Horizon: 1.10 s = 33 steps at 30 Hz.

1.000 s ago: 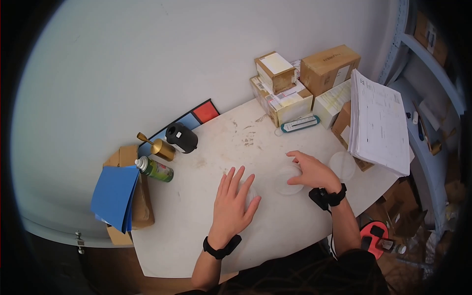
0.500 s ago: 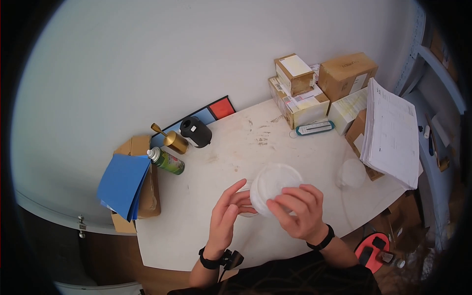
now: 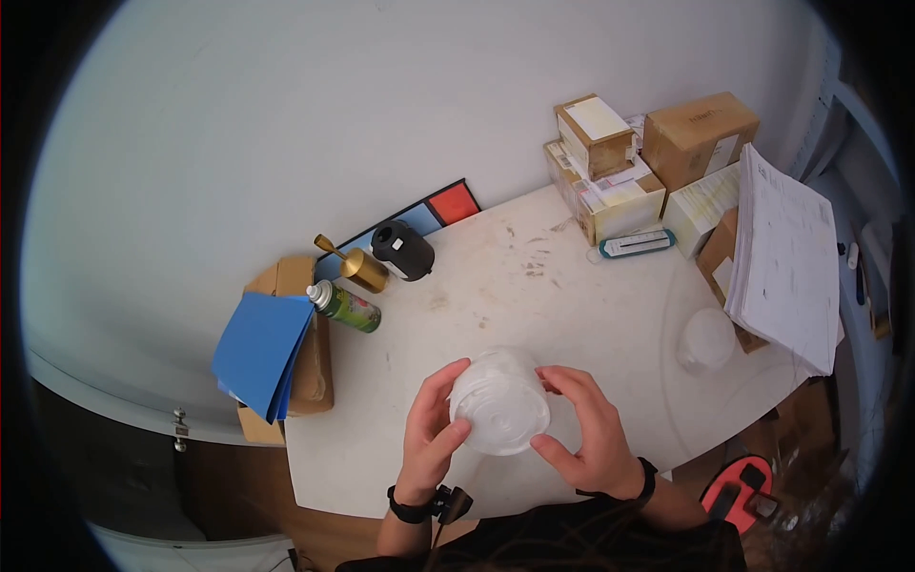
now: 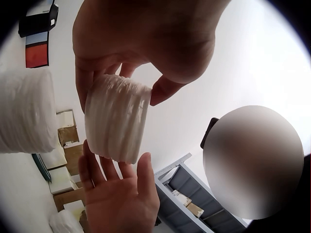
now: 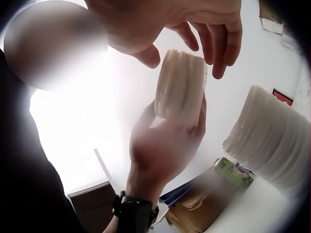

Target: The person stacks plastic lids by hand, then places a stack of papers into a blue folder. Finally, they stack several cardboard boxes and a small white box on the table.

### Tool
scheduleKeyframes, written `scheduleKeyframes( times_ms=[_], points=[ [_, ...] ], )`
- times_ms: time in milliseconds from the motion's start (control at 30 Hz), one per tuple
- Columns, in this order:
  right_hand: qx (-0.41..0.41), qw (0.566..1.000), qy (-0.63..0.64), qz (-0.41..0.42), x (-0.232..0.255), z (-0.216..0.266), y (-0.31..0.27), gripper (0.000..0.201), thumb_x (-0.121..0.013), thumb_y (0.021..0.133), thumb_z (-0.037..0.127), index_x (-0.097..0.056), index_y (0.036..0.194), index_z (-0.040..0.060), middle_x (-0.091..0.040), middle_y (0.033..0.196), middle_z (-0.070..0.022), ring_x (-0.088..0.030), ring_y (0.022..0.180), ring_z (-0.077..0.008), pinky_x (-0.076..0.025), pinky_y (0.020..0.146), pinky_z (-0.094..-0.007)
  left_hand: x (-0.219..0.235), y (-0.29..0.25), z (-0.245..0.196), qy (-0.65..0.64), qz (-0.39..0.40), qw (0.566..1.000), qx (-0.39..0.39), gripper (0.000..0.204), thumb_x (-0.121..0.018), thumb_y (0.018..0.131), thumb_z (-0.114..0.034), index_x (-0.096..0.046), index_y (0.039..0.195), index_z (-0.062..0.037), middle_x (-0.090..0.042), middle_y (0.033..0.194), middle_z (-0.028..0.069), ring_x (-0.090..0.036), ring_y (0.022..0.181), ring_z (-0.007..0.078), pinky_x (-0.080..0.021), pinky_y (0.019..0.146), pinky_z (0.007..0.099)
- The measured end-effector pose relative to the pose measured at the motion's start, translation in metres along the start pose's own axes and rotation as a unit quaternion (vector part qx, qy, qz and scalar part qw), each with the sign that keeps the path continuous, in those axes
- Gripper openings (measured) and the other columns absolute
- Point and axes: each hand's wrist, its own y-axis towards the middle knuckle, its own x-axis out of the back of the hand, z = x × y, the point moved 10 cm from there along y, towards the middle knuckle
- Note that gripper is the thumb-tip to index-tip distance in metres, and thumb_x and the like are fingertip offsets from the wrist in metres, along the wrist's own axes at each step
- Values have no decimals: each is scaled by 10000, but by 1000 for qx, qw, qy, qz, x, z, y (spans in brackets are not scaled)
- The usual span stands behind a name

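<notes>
A short stack of round, translucent plastic lids is held up above the white table, one flat face toward the head camera. My left hand grips it at the side, thumb on one edge and fingers around the other. My right hand is spread at the opposite side; in the right wrist view its fingers and thumb reach around that end with a gap. A second lid stack stands close by on the table, mostly behind the held one in the head view. A third stack is at the right.
Cardboard boxes, a teal-framed gauge and a thick pile of papers line the right back. Along the left stand a green spray can, a brass-coloured pot, a black cylinder and blue folders.
Both hands were apart over the table, then came together with the lid stack lifted toward me. The right hand's fingers have come off its face, and the left hand now grips it.
</notes>
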Motion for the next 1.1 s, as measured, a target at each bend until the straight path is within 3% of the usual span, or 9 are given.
scheduleKeyframes(
  times_ms=[67, 233, 267, 400, 600, 800, 900, 1000, 1100],
  points=[
    [-76, 988, 134, 14, -6, -17, -5, 589, -798, 881, 192, -562, 1368, -43, -678, 1228, -223, -704, 1061, -345, -565, 932, -409, -3, -2, -4, 30, 24, 999, -20, 681, -660, 931, -170, -406, 1532, 24, -519, 1499, 197, -499, 1393, 295, -370, 1178, 433],
    [-31, 997, 67, 28, -14, -9, -14, 633, -829, 879, 264, -569, 1371, -39, -699, 1124, -198, -730, 909, -318, -593, 830, -380, -5, 5, -11, 51, 30, 997, -51, 646, -587, 981, -291, -426, 1505, 50, -471, 1545, 260, -479, 1424, 342, -366, 1187, 463],
    [-15, 998, 39, 41, -17, -4, -14, 645, -836, 874, 279, -574, 1371, -39, -697, 1117, -187, -729, 896, -305, -594, 820, -373, 1, 6, -8, 60, -5, 998, -31, 639, -518, 1016, -367, -444, 1480, 66, -456, 1550, 290, -488, 1418, 366, -384, 1177, 476],
    [-18, 998, -9, 56, -33, -1, -21, 679, -872, 834, 245, -587, 1357, -80, -673, 1122, -166, -712, 869, -245, -597, 776, -343, 13, 0, 2, 72, -96, 992, -37, 672, -416, 1034, -424, -440, 1462, 93, -465, 1531, 281, -528, 1379, 388, -427, 1150, 498],
    [-56, 997, -27, 35, -39, -17, -20, 677, -845, 856, 276, -587, 1376, -73, -634, 1101, -147, -685, 821, -231, -588, 731, -339, 16, -2, 5, 164, -159, 973, -37, 735, -496, 965, -448, -443, 1467, 86, -482, 1522, 274, -493, 1400, 371, -392, 1166, 484],
    [-60, 998, -36, 3, -25, -30, -1, 632, -799, 891, 358, -623, 1353, -36, -600, 1052, -116, -642, 845, -239, -559, 709, -337, 18, 6, 17, 172, -158, 972, -5, 804, -565, 943, -472, -405, 1492, 93, -438, 1554, 308, -468, 1422, 380, -371, 1183, 475],
    [-76, 997, -21, 15, -21, -41, 6, 617, -794, 894, 372, -638, 1340, -25, -591, 1059, -118, -628, 852, -242, -552, 715, -340, 16, 2, 25, 189, -172, 967, -13, 919, -589, 914, -568, -374, 1500, 106, -398, 1567, 338, -457, 1429, 395, -372, 1179, 498],
    [-75, 997, -9, 20, -17, -49, 14, 602, -766, 913, 407, -652, 1332, -9, -594, 1081, -128, -625, 867, -263, -544, 734, -352, 12, -8, 36, 146, -209, 967, -11, 1094, -751, 804, -639, -344, 1529, 72, -398, 1564, 312, -442, 1441, 400, -351, 1203, 536],
    [-77, 997, -5, 28, -17, -59, 12, 620, -712, 936, 492, -670, 1306, -4, -606, 1112, -136, -606, 894, -275, -524, 739, -362, 12, -27, 42, 221, -161, 961, -38, 1077, -777, 803, -599, -341, 1535, 60, -400, 1544, 326, -454, 1419, 416, -381, 1177, 538]
  ],
)
